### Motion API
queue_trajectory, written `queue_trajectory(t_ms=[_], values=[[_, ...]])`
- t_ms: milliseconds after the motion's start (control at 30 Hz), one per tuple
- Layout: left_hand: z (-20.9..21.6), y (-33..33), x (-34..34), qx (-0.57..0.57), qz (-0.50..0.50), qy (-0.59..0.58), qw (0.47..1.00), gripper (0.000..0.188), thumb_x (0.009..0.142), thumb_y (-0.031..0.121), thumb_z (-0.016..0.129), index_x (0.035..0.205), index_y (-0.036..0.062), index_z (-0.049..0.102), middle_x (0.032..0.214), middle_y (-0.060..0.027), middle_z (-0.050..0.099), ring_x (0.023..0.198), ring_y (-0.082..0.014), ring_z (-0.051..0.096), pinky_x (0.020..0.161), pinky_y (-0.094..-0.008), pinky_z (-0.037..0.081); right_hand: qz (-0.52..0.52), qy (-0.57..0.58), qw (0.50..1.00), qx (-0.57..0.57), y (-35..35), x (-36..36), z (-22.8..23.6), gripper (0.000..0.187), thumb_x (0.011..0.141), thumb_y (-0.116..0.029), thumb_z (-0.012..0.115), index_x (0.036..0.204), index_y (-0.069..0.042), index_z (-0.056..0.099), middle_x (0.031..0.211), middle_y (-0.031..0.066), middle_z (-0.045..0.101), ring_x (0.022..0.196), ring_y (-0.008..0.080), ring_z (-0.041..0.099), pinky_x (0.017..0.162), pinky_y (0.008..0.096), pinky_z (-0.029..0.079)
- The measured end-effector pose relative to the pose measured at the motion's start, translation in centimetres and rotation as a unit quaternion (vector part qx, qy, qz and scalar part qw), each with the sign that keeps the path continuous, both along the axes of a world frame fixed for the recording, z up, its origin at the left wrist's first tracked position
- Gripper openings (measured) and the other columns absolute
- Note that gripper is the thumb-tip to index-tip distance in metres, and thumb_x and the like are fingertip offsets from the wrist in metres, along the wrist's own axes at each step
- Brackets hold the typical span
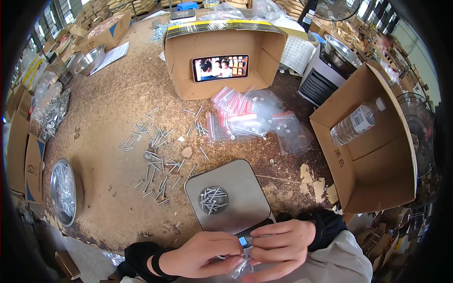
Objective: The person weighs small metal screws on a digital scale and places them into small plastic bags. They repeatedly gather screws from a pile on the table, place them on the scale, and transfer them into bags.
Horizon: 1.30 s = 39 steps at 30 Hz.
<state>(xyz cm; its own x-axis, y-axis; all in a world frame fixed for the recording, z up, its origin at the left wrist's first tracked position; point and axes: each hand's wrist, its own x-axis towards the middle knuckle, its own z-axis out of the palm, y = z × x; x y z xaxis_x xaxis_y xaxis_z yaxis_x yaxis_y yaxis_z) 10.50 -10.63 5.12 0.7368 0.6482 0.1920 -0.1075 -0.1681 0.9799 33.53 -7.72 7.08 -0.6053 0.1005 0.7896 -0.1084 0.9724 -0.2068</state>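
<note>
Close to my body, my left hand and my right hand meet over a small clear plastic bag. Both are closed, with the bag pinched between their fingers. A small pale piece shows at the left fingers, too little of it to name. Just beyond them stands a scale with a square metal top; its lit blue display shows between the hands. On the scale, a round patch or shallow dish holds silver screws or nails. Several more loose screws or nails lie scattered to the left.
Zip bags with red strips lie in a pile past the scale. Behind them, an open cardboard box holds a phone. Right is a box with a plastic bottle; left, a metal bowl holds clear bags.
</note>
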Motion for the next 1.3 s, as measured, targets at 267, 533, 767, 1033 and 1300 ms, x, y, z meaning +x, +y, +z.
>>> queue_trajectory(t_ms=[267, 533, 767, 1033, 1300], values=[[0.5, 0.8, -0.8, -0.028, -0.006, 0.012, 1.0, 0.004, 0.092, 0.004, 0.064, 0.093, 0.0003, 0.063, 0.085, -0.0101, 0.065, 0.07, -0.0232, 0.062, 0.061, -0.0319, 0.048, -0.066, -0.074, 0.993, -0.071, -0.5, 0.7, -0.4, 0.009, 0.093, -0.016, 0.064, 0.099, -0.013, 0.07, 0.101, 0.0086, 0.068, 0.099, 0.0245, 0.066, 0.094, 0.0429, 0.054], [-0.3, 0.9, -0.9, -0.108, -0.055, -0.001, 0.993, 0.009, 0.095, 0.009, 0.062, 0.098, -0.0001, 0.061, 0.09, -0.008, 0.064, 0.079, -0.0175, 0.062, 0.067, -0.0301, 0.048, 0.031, -0.094, 0.995, -0.008, -0.9, 1.2, -0.3, 0.014, 0.095, -0.007, 0.052, 0.092, -0.01, 0.066, 0.111, 0.0097, 0.071, 0.117, 0.0267, 0.063, 0.103, 0.0449, 0.049], [-0.6, 0.4, 0.2, -0.088, -0.08, -0.081, 0.99, 0.053, 0.088, 0.022, 0.075, 0.128, 0.0004, 0.047, 0.136, -0.0147, 0.048, 0.114, -0.0227, 0.055, 0.098, -0.0338, 0.043, 0.002, -0.131, 0.991, 0.019, -1.6, 1.5, -1.8, 0.006, 0.095, -0.009, 0.055, 0.096, -0.008, 0.062, 0.113, 0.0133, 0.071, 0.122, 0.0309, 0.061, 0.106, 0.0463, 0.047], [-1.0, 0.3, -0.6, -0.226, -0.059, -0.154, 0.96, 0.044, 0.086, 0.008, 0.075, 0.125, 0.0063, 0.054, 0.108, -0.0049, 0.06, 0.093, -0.0162, 0.059, 0.082, -0.0309, 0.047, -0.129, 0.023, 0.991, -0.04, 0.6, 0.4, -2.2, 0.031, 0.079, -0.014, 0.069, 0.108, -0.007, 0.063, 0.127, 0.0188, 0.061, 0.131, 0.0418, 0.048, 0.104, 0.054, 0.042], [-0.2, 2.4, -2.3, -0.17, 0.095, -0.297, 0.935, 0.075, 0.071, 0.041, 0.083, 0.123, 0.0016, 0.045, 0.101, -0.0146, 0.058, 0.09, -0.0235, 0.057, 0.079, -0.0346, 0.043, -0.172, -0.099, 0.937, -0.289, 3.4, 0.2, -2.1, 0.077, 0.068, -0.017, 0.076, 0.138, -0.006, 0.046, 0.151, 0.0257, 0.029, 0.142, 0.0465, 0.026, 0.116, 0.0552, 0.024]])
